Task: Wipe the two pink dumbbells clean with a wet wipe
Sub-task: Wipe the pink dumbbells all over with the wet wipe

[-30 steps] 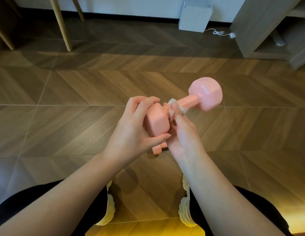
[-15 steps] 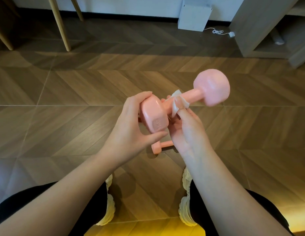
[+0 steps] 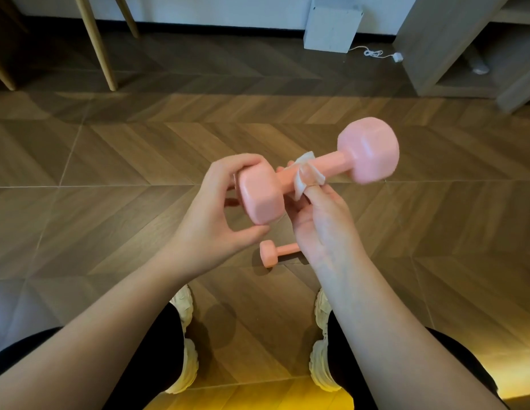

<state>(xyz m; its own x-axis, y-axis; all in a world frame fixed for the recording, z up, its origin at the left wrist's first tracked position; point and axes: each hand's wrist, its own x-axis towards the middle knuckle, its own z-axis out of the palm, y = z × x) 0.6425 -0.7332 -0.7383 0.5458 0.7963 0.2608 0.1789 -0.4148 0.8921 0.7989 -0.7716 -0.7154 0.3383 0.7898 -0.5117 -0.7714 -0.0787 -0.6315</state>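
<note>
- Your left hand (image 3: 210,214) gripped the near head of the raised dumbbell (image 3: 367,149), with fingers curled over it and thumb underneath.
- Your right hand (image 3: 323,229) pinched the wet wipe (image 3: 302,180) round the handle, thumb pressing on top, just beside that near head.
- Over the last second you had turned the dumbbell in your left hand. The far head swung up and to the right while the wipe stayed on the handle. I judge you were twisting the bar through the wipe, so the handle was mid-clean and the heads may still have needed a pass.
- The second dumbbell (image 3: 269,254) lay on the floor (image 3: 110,202) below your hands, more exposed than before. It seemed to be waiting its turn, so the task looked less than half done.
- No brand or writing could be read. A raised mark seen on the near head half a second earlier had turned out of sight.
</note>
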